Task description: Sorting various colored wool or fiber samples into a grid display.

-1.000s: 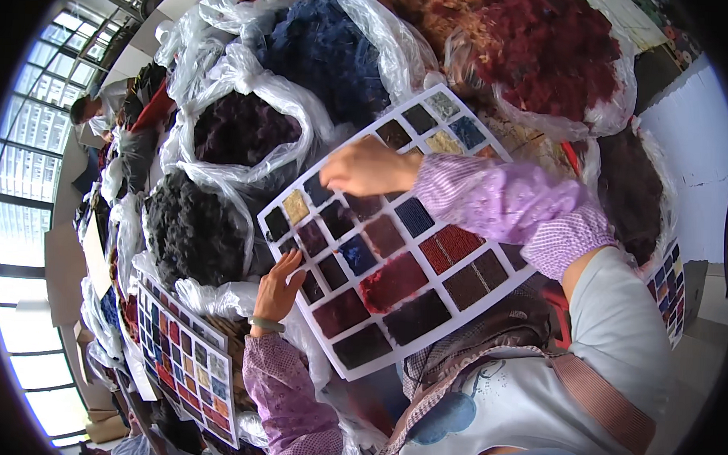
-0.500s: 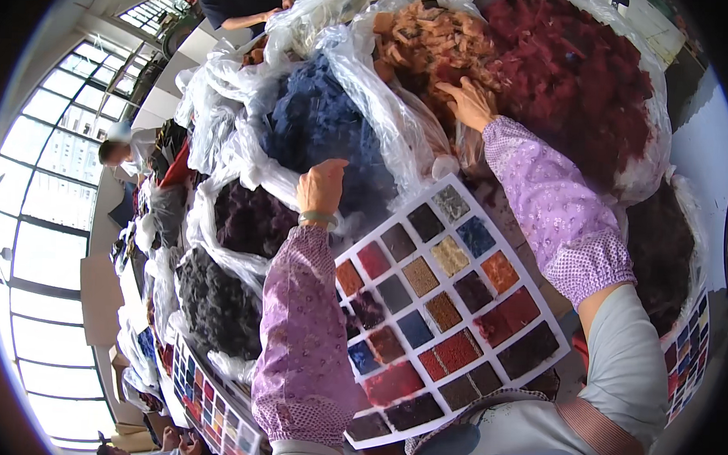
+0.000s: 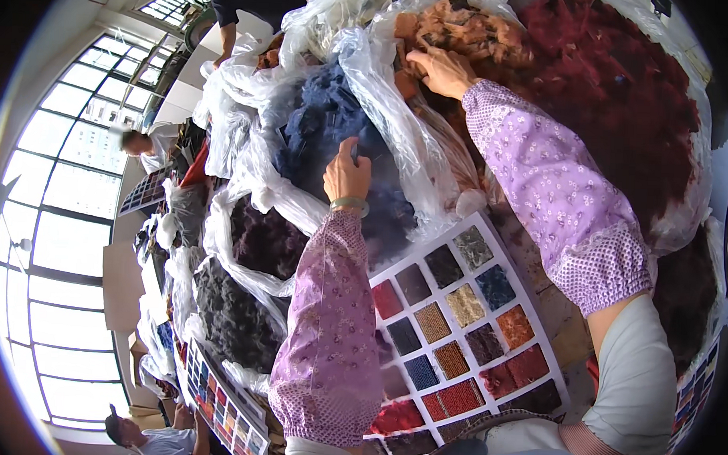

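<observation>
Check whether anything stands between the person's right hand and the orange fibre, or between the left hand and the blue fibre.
Nothing visible does. The right hand is at the orange fibre, the left hand over the blue fibre; contact is unclear. Clear plastic lies between the two colours, blocking neither hand.

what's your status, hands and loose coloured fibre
Bare left hand over fluffy blue fibre. Bare right hand at fluffy orange fibre. Crumpled translucent plastic between them.

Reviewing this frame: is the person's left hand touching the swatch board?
Apart. The head view shows the left hand over the blue fibre, with a strip of that fibre visible between it and the swatch board's upper edge.
</observation>
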The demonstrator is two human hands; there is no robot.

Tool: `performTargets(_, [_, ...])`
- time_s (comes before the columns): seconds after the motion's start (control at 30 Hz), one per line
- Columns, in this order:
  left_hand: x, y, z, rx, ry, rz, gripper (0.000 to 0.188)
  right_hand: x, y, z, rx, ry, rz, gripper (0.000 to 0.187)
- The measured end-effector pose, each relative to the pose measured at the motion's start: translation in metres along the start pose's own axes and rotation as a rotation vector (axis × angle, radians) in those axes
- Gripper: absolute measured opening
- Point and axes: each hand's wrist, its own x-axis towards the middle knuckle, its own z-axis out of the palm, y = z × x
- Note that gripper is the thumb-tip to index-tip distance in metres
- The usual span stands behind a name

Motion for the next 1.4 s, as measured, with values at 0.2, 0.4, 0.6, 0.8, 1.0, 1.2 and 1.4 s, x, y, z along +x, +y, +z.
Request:
performTargets(0.2, [-0.013, -0.031, -0.049, -0.707, -0.12, -0.291, 0.037, -0.002, -0.01, -0.052, 0.581, -0.214, 0.312, 0.024])
performTargets(0.4, [-0.052, -0.032, -0.066, 0.053, 0.051, 0.13, 0.041, -0.038, -0.004, -0.098, 0.402, -0.343, 0.141, 0.021])
performTargets(0.6, [-0.097, -0.047, -0.114, -0.041, 0.09, 0.027, 0.043, -0.085, 0.001, -0.113, 0.601, -0.392, 0.259, 0.025])
performTargets(0.8, [-0.235, -0.068, -0.202, 0.058, 0.152, 0.112, 0.037, -0.137, -0.09, -0.14, 0.525, -0.387, -0.107, 0.023])
performTargets(1.0, [-0.377, -0.128, -0.213, 0.189, 0.103, -0.092, 0.035, -0.206, -0.265, -0.123, 0.612, -0.847, -0.295, 0.025])
performTargets(1.2, [-0.426, -0.121, -0.183, -0.018, -0.056, -0.041, 0.043, -0.271, -0.382, -0.082, 0.537, -0.882, -0.477, 0.025])
performTargets(1.4, [-0.429, -0.142, -0.178, -0.085, 0.153, -0.021, 0.046, -0.294, -0.382, -0.041, 0.517, -0.758, -0.421, 0.022])
